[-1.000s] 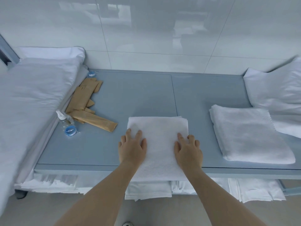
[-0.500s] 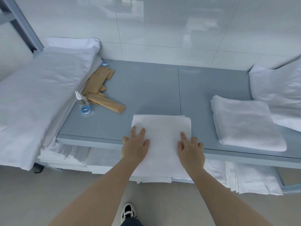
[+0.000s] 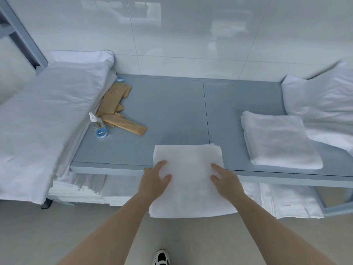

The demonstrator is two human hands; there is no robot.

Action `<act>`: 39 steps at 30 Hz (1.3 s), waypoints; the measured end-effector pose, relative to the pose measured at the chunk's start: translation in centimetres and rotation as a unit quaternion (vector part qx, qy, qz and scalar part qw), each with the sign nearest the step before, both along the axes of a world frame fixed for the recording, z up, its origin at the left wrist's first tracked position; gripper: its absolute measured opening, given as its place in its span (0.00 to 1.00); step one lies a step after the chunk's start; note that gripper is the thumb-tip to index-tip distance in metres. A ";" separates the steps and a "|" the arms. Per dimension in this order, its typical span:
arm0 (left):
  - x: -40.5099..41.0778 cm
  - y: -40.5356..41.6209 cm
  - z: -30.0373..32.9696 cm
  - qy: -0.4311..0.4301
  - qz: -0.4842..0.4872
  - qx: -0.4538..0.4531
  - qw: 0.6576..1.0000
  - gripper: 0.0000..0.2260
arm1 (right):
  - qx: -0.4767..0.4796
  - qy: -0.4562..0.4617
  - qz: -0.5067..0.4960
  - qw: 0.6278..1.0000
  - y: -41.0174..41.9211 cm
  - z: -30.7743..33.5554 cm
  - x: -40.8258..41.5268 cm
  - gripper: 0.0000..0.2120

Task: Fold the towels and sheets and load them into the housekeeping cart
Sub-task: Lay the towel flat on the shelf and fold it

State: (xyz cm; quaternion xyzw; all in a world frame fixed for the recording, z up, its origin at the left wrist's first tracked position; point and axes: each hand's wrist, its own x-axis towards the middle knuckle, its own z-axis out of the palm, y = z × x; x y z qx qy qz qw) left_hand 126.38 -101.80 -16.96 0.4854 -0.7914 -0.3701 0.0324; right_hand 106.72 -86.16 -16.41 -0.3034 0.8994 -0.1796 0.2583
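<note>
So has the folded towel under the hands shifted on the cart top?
Yes. The folded towel has slid toward the person, overhanging the cart top's front edge more.
</note>
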 end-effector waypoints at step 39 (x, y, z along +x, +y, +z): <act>-37.8 10.5 5.5 0.084 -0.058 -0.132 0.986 0.26 | -0.143 0.183 -0.068 0.970 12.3 4.8 -34.4 0.17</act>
